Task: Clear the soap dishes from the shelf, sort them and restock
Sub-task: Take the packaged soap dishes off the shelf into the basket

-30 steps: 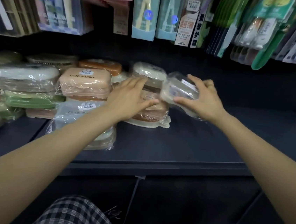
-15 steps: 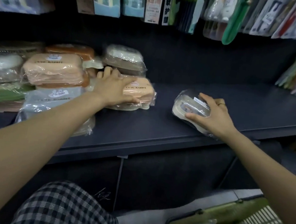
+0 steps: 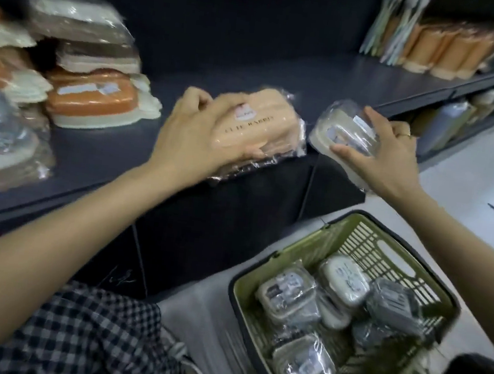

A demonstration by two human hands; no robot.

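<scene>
My left hand [image 3: 198, 133] grips a peach soap dish [image 3: 264, 127] wrapped in clear plastic, held over the front edge of the dark shelf [image 3: 97, 152]. My right hand [image 3: 377, 158] holds a smaller clear-wrapped cream soap dish [image 3: 341, 132] just past the shelf edge, above the floor. More wrapped soap dishes are stacked at the shelf's left, among them an orange one [image 3: 93, 97] and a white one [image 3: 80, 23]. Below my right arm, a green basket [image 3: 365, 236] on the floor holds several wrapped grey and cream dishes [image 3: 289, 295].
Orange packs [image 3: 449, 52] and pastel items stand at the shelf's far right. A lower shelf with bottles [image 3: 447, 122] runs along the right. Light floor [image 3: 467, 194] lies beyond the basket. My checked trouser knee [image 3: 87, 334] fills the lower left.
Both hands have drawn back from the stacks toward the shelf's front edge, each carrying its dish. The view has swung right and down, bringing the green basket fully into sight.
</scene>
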